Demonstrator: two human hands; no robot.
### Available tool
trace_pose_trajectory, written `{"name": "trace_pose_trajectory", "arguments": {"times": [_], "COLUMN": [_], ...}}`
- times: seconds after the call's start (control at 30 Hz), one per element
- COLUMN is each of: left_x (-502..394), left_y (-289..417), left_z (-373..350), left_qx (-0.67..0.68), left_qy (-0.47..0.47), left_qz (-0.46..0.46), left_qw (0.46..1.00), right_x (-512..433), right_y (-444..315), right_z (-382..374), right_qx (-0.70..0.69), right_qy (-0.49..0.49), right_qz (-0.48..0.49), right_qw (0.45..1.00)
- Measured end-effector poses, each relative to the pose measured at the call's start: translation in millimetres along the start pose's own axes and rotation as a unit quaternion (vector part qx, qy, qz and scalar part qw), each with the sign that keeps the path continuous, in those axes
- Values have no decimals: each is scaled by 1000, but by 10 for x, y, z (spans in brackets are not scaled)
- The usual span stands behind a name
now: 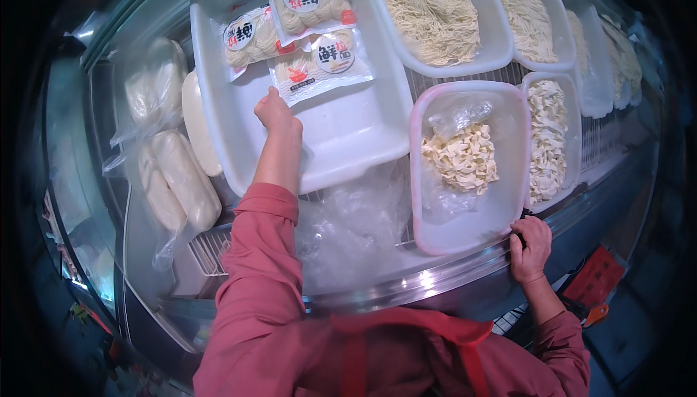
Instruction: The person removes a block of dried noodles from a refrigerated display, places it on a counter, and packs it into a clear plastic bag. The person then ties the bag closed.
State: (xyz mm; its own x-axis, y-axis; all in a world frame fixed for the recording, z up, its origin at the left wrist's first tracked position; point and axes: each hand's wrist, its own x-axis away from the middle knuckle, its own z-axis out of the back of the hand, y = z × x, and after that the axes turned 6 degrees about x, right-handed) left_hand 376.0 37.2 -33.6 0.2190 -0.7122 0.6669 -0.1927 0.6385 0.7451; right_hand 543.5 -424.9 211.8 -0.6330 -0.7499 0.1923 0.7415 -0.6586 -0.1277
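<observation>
My left hand (279,113) reaches into a large white plastic tub (348,141), its fingers curled at the left edge of a printed packet of fresh noodles (326,65). Whether they pinch the packet is hidden. Two more noodle packets lie behind it, one at the left (250,43) and one at the top (310,5). At the front metal rim (425,282) of the display case, my right hand (531,247) is bent around a small dark object (520,236), mostly covered by the fingers. Just left of that hand stands a pink-rimmed tub (416,179) with wide noodles (468,160) on clear plastic.
Bagged dough blocks (179,179) lie left of the white tub. Thin noodles (430,16) fill a tub at the back, with several other noodle tubs to the right. Clear plastic bags (354,223) cover part of the wire rack in front.
</observation>
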Motion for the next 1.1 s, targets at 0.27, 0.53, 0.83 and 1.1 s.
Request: {"name": "trace_pose_trajectory", "arguments": {"times": [0.27,0.53,0.83,1.1], "left_x": [299,159,591,436], "left_y": [-436,-517,368,1540], "left_z": [-245,-575,200,569], "left_qx": [168,174,-76,-214], "left_qy": [-69,-92,-189,-438], "left_qz": [246,249,-34,-56], "left_qw": [952,948,979,871], "right_x": [0,16,16,44], "right_y": [-1,16,-6,5], "right_z": [13,-3,12,13], "right_qx": [-1,-2,-4,1], "right_qy": [-2,-2,6,5], "right_qz": [1,2,0,0], "right_qw": [1000,1000,1000,1000]}}
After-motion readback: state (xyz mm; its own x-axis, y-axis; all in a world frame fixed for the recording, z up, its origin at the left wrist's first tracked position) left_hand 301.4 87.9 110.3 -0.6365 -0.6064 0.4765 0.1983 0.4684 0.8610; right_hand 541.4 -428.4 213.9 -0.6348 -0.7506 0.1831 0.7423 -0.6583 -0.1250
